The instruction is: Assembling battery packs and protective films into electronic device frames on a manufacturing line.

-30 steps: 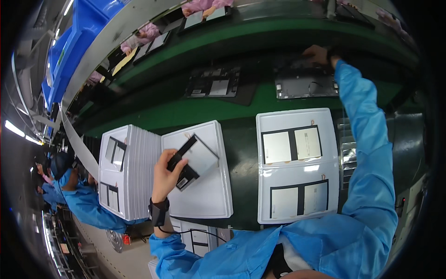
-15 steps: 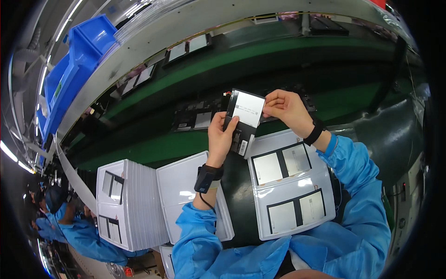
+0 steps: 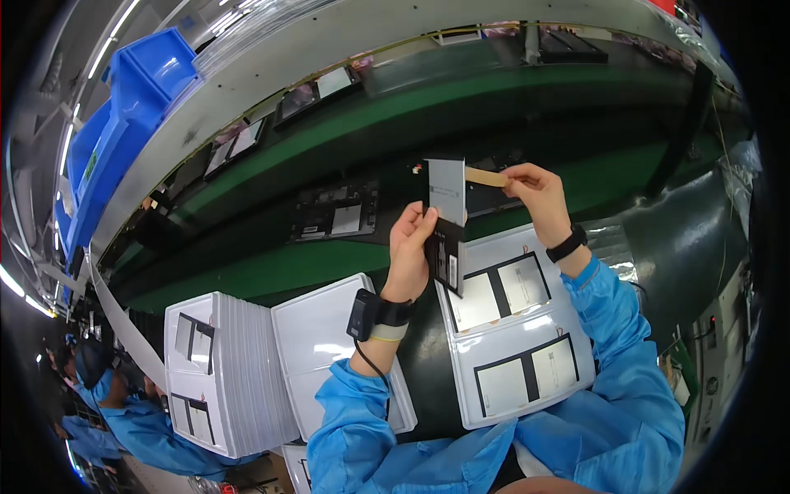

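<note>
Left hand (image 3: 407, 247) clasps flat black-and-silver pack (image 3: 446, 191), tilted steeply above green work surface (image 3: 271, 267); right hand (image 3: 539, 199) pinches tan strip (image 3: 487, 177) reaching pack's right edge; white tray (image 3: 494, 342) with two similar packs (image 3: 500, 387) lies nearby, stacked white trays (image 3: 247, 362) at left

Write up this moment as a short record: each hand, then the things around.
Left hand: holds a black-and-silver pack
Right hand: pinches a tan strip
Strip's far end: at the pack's right edge; whether attached, unclear
Right side: white tray carrying two similar packs
Left side: stack of white trays, another tray beside it
Beyond the hands: dark casing on a green surface
</note>
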A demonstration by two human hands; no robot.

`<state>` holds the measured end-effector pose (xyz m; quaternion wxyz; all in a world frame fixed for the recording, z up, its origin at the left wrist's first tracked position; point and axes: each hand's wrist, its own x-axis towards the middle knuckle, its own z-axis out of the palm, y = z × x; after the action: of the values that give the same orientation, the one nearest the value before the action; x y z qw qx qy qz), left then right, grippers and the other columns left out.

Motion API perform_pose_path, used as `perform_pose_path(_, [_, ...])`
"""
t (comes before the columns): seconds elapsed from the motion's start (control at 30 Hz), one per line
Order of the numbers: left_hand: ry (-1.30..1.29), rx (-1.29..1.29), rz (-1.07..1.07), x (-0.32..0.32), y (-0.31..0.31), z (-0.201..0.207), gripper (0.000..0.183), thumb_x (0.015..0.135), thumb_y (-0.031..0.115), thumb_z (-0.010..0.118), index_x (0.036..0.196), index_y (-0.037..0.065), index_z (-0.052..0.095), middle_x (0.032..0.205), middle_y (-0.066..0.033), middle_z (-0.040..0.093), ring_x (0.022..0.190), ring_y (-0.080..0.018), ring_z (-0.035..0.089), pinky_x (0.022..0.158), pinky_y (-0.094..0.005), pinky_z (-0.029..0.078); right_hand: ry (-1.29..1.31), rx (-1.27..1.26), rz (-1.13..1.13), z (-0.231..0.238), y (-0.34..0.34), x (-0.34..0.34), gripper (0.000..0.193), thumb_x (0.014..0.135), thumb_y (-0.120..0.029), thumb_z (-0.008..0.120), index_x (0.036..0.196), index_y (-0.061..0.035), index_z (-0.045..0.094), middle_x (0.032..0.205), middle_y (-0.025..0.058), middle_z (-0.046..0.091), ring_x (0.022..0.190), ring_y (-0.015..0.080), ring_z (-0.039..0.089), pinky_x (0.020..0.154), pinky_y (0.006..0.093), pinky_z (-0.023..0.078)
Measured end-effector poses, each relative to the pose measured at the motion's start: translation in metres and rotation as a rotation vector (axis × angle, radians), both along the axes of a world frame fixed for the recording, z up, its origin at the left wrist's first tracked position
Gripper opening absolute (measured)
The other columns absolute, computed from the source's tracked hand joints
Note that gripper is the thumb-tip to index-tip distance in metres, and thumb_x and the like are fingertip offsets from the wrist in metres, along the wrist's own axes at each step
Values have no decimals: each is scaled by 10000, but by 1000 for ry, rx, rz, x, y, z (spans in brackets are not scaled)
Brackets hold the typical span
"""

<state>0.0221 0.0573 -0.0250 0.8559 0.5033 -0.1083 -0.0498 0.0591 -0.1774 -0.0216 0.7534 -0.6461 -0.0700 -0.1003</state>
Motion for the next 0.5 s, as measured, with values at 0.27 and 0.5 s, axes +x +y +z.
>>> perform_pose_path(0.27, [-31,177,203,3,-22,-23,237,1024,133,652,1185,-2,543,1027,-68,721,890,-67,661,796,-217,517,19,-44,83,23,22,-57,121,931,-23,720,1036,38,714,964,84,737,888,126,716,804,243,578])
perform_pose_path(0.5, [-343,657,274,-9,-33,-13,819,809,192,881,1433,-47,408,1241,-145,645,1142,-192,627,1014,-341,488,54,20,187,16,10,-57,139,926,-29,732,1038,50,709,949,104,741,837,125,719,779,243,591])
